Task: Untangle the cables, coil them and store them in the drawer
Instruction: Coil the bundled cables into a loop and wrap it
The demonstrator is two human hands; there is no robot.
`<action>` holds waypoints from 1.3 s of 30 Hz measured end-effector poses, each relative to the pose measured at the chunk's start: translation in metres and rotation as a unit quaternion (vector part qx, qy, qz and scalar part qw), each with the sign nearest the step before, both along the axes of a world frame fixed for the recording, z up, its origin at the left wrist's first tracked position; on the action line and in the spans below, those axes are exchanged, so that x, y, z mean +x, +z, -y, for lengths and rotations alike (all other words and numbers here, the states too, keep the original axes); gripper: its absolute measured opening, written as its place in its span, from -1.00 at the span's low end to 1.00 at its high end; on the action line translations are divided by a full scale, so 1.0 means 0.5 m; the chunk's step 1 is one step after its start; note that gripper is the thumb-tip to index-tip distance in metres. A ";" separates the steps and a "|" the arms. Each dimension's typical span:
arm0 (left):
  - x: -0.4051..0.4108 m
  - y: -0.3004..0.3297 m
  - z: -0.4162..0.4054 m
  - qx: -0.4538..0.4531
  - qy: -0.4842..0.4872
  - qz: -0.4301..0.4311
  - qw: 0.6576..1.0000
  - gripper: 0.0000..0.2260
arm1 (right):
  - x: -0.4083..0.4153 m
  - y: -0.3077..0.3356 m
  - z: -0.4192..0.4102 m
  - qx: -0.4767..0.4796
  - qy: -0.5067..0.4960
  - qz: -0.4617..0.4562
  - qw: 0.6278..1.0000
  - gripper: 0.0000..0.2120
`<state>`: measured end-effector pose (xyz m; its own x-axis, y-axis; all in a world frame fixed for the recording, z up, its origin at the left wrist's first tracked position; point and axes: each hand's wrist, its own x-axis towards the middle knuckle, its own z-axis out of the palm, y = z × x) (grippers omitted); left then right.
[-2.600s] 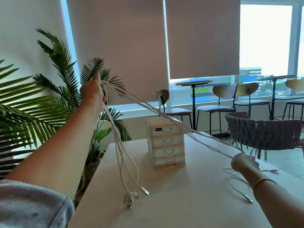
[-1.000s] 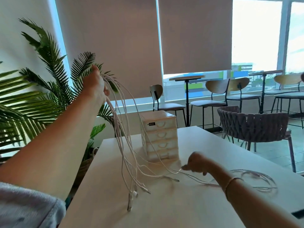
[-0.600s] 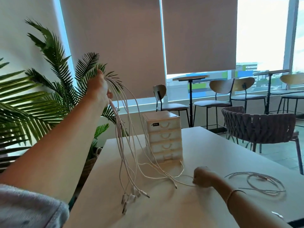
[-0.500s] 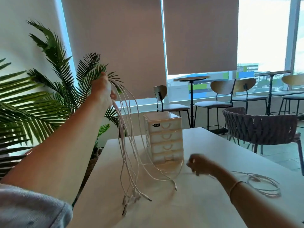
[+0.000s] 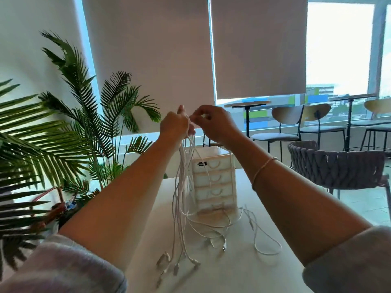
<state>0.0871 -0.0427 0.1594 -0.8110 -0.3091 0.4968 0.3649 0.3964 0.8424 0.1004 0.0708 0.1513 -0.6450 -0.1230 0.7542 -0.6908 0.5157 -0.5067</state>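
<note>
My left hand [image 5: 174,126] grips the bunch of thin white cables [image 5: 183,187] hanging below it; my right hand [image 5: 213,124], just beside, pinches one strand above the small white plastic drawer unit [image 5: 215,178].

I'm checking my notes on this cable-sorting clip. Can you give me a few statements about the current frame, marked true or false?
1. The left hand grips the white cables raised above the table. True.
2. The right hand rests flat on the table. False: it is raised beside the left hand, fingers pinched at the cables' top.
3. A drawer of the drawer unit is pulled open. False: all look closed.
4. Cable plugs lie on the table. True.
5. A palm stands left of the table. True.
</note>
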 end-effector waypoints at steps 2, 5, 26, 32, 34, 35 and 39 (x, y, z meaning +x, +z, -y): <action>0.000 -0.002 -0.003 -0.039 0.026 0.000 0.999 -0.52 | -0.003 -0.004 -0.003 -0.007 0.011 0.014 1.000 -0.79; -0.003 0.005 0.006 -0.058 0.078 -0.010 0.995 -0.48 | -0.007 -0.024 -0.032 0.011 0.030 0.059 0.998 -0.76; -0.020 0.017 0.133 0.018 0.181 -0.007 0.983 -0.46 | -0.112 -0.286 -0.414 0.018 -0.208 0.297 0.932 -0.78; -0.033 0.008 0.147 0.114 0.074 -0.003 0.991 -0.60 | -0.149 -0.243 -0.399 0.045 -0.267 0.257 0.928 -0.82; -0.032 0.013 0.159 0.130 0.058 0.002 0.990 -0.59 | -0.153 -0.225 -0.409 0.039 -0.310 0.262 0.913 -0.79; -0.030 0.016 0.163 0.133 0.057 -0.001 0.989 -0.59 | -0.154 -0.219 -0.418 0.024 -0.339 0.263 0.903 -0.75; -0.029 0.023 0.167 0.152 0.057 -0.009 0.987 -0.51 | -0.124 -0.193 -0.421 0.009 -0.375 0.247 0.893 -0.66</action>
<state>0.0727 -0.1262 0.1708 -0.7535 -0.5351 0.3818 0.3488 0.1668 0.9222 0.0382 0.2814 0.0549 -0.8051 0.4743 0.3561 0.1586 0.7507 -0.6413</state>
